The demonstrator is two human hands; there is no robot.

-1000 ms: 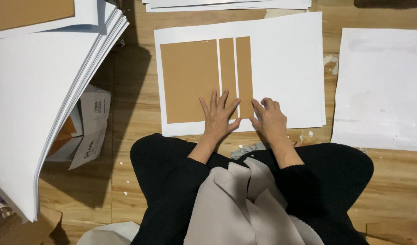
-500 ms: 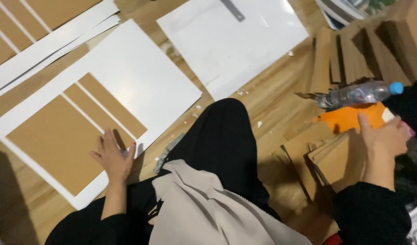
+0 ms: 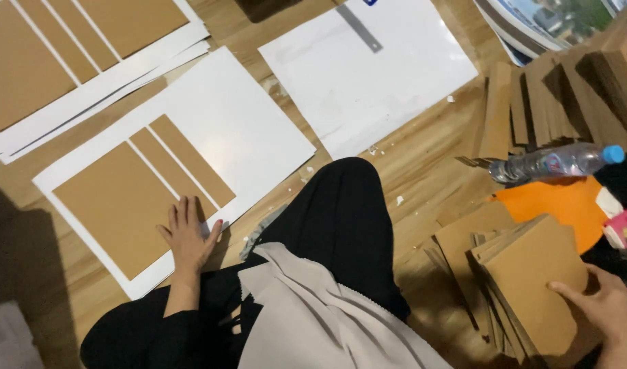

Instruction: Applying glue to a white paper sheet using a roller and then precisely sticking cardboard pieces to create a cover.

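My left hand (image 3: pixel 188 236) lies flat, fingers spread, on the near edge of a white sheet (image 3: pixel 225 130) that carries a large brown cardboard panel (image 3: pixel 115 205) and two narrow brown strips (image 3: pixel 184 167). My right hand (image 3: pixel 604 307) reaches to the far right and touches the top board of a stack of brown cardboard pieces (image 3: pixel 525 280) leaning on the wooden floor. Its fingers rest on the board's edge; a firm grip cannot be made out. My black-clad legs (image 3: pixel 334 225) and a beige cloth (image 3: pixel 313 314) fill the middle.
More white sheets with brown panels (image 3: pixel 74 48) lie at the upper left. A blank white sheet (image 3: pixel 368 68) with a grey strip (image 3: pixel 360 27) lies ahead. A plastic bottle (image 3: pixel 556 162), an orange mat (image 3: pixel 552 205), a pink box (image 3: pixel 624 229) and upright cardboard piles (image 3: pixel 566 89) stand at right.
The view swung right from the sheet to the cardboard stacks. My right hand left the white sheet and now rests on the stack of boards. My left hand stays on the sheet.
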